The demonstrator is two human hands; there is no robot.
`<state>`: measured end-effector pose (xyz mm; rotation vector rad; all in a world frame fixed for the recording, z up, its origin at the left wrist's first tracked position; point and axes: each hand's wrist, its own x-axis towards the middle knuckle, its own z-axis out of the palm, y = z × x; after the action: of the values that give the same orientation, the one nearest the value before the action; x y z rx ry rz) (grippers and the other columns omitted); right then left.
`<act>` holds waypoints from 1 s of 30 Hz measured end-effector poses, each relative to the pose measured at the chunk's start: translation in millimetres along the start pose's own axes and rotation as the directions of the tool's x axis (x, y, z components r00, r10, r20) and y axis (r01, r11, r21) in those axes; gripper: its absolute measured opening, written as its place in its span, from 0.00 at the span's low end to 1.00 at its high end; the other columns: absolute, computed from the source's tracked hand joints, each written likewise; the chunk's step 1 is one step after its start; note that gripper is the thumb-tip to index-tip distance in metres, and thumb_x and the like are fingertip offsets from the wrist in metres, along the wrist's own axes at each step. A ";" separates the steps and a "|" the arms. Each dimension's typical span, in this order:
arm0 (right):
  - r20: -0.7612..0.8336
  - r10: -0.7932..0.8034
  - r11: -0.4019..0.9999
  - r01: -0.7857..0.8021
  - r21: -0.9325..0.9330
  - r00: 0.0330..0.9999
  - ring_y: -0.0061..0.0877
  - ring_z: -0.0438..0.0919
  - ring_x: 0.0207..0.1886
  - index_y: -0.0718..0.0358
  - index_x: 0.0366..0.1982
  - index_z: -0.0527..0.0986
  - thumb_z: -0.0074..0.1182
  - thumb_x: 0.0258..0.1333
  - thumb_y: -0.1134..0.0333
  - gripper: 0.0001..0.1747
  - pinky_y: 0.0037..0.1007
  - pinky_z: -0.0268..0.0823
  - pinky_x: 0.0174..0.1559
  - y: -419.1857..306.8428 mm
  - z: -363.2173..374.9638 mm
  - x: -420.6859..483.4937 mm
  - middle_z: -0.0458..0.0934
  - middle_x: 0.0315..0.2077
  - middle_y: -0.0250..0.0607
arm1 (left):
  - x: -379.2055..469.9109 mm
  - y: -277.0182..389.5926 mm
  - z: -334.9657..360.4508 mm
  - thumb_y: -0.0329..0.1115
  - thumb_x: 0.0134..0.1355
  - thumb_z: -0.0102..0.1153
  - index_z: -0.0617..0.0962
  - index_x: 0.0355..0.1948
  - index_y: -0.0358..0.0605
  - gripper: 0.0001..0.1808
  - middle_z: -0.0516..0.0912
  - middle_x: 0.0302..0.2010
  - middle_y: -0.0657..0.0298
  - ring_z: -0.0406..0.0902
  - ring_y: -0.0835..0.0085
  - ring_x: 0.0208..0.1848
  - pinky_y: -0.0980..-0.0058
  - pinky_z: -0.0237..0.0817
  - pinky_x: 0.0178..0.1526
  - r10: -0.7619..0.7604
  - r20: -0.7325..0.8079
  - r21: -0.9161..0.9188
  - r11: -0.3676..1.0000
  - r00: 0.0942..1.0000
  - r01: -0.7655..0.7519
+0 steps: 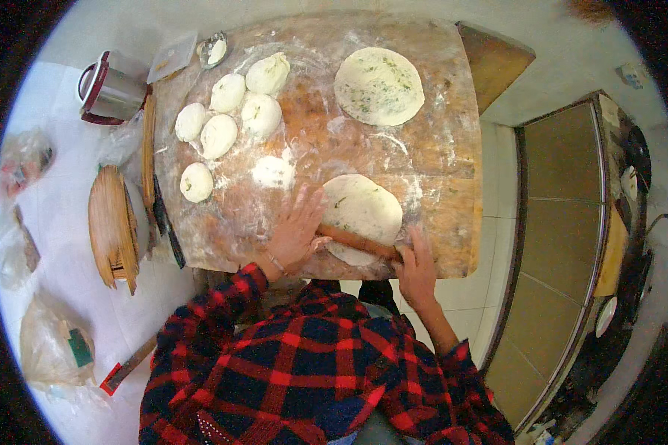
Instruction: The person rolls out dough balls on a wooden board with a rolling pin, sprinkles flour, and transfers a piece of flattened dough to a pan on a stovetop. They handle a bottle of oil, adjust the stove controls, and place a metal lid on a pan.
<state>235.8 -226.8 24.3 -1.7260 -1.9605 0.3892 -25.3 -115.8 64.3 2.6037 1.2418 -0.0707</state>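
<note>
A wooden rolling pin [359, 243] lies slantwise across a flattened round of dough [362, 206] flecked with green, near the front edge of a floured wooden board [445, 222]. My left hand [295, 231] is on the pin's left end, its fingers stretched forward beside the dough. At the other end my right hand [416, 264] holds the pin, its fingers pointing forward. Farther back lies a larger flat round [378, 86] with green flecks. Several pale dough pieces [219, 137] are grouped at the left of the board. A small heap of flour [273, 171] sits between them and my left hand.
A metal bowl [212, 50] and a clear plastic container [172, 55] are at the back left corner. Beyond the left edge are a metal pot [114, 92], a bundle of wooden sticks [112, 222] and plastic bags [55, 339]. A tiled counter [562, 239] runs along the right.
</note>
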 end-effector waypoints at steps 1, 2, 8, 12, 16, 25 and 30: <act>-0.003 0.000 1.000 0.000 -0.013 1.000 0.50 0.60 0.61 0.66 0.47 0.66 0.58 0.42 0.69 0.27 0.46 0.53 0.61 3.5 0.3 15.7 0.59 0.60 0.53 | 8.4 -3.4 3.8 0.47 0.57 0.54 0.57 0.64 0.38 0.39 0.50 0.68 0.49 0.44 0.50 0.70 0.48 0.37 0.66 0.023 -0.041 0.011 1.000 0.999 -0.022; -0.011 0.016 0.999 -0.016 -0.035 1.000 0.50 0.57 0.63 0.67 0.50 0.65 0.57 0.44 0.66 0.29 0.48 0.49 0.62 8.4 1.5 31.7 0.56 0.61 0.54 | 19.7 -10.0 9.9 0.48 0.57 0.52 0.56 0.65 0.38 0.40 0.48 0.69 0.50 0.41 0.49 0.70 0.47 0.34 0.67 0.045 -0.081 0.023 0.999 0.996 -0.043; -0.206 0.148 0.943 -0.200 -0.264 0.967 0.51 0.46 0.67 0.70 0.61 0.54 0.48 0.55 0.51 0.40 0.51 0.34 0.66 57.6 3.2 158.6 0.49 0.64 0.57 | 149.4 -53.7 0.6 0.49 0.57 0.52 0.55 0.65 0.38 0.41 0.47 0.69 0.48 0.41 0.47 0.70 0.45 0.33 0.66 -0.034 -0.433 0.119 0.988 0.901 0.095; -0.226 0.180 0.952 -0.228 -0.206 0.957 0.51 0.46 0.67 0.68 0.62 0.53 0.48 0.56 0.52 0.39 0.50 0.33 0.67 66.1 10.2 147.6 0.49 0.64 0.57 | 145.4 -53.1 2.7 0.48 0.55 0.54 0.56 0.65 0.38 0.41 0.48 0.68 0.48 0.42 0.47 0.70 0.44 0.32 0.66 -0.026 -0.383 0.145 0.986 0.924 0.087; 0.001 0.086 0.987 -0.085 -0.134 0.996 0.50 0.43 0.68 0.67 0.62 0.54 0.56 0.48 0.53 0.44 0.54 0.31 0.66 16.7 19.1 44.8 0.50 0.64 0.56 | 35.6 -21.7 5.2 0.47 0.52 0.58 0.57 0.64 0.40 0.43 0.50 0.68 0.50 0.40 0.49 0.71 0.43 0.29 0.67 0.010 0.070 0.127 0.992 0.997 -0.019; -0.168 0.225 0.927 -0.264 -0.265 0.960 0.49 0.45 0.68 0.69 0.61 0.55 0.49 0.54 0.56 0.38 0.53 0.31 0.66 61.7 -4.7 96.4 0.49 0.65 0.54 | 180.3 -35.2 -11.9 0.50 0.56 0.52 0.57 0.65 0.42 0.40 0.49 0.69 0.52 0.41 0.51 0.71 0.44 0.33 0.66 0.193 -0.278 0.133 0.978 0.941 -0.162; -0.121 0.195 0.905 -0.227 -0.360 0.973 0.48 0.47 0.68 0.66 0.62 0.55 0.40 0.60 0.53 0.34 0.49 0.32 0.66 63.9 -12.2 110.7 0.51 0.64 0.55 | 177.7 -43.6 0.3 0.53 0.59 0.46 0.55 0.65 0.40 0.40 0.49 0.69 0.50 0.41 0.48 0.70 0.45 0.35 0.66 0.171 -0.252 0.263 0.959 0.952 -0.103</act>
<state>287.7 -109.4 20.7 -2.1657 -1.8809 0.0114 53.9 45.0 27.8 2.9926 1.1960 0.1777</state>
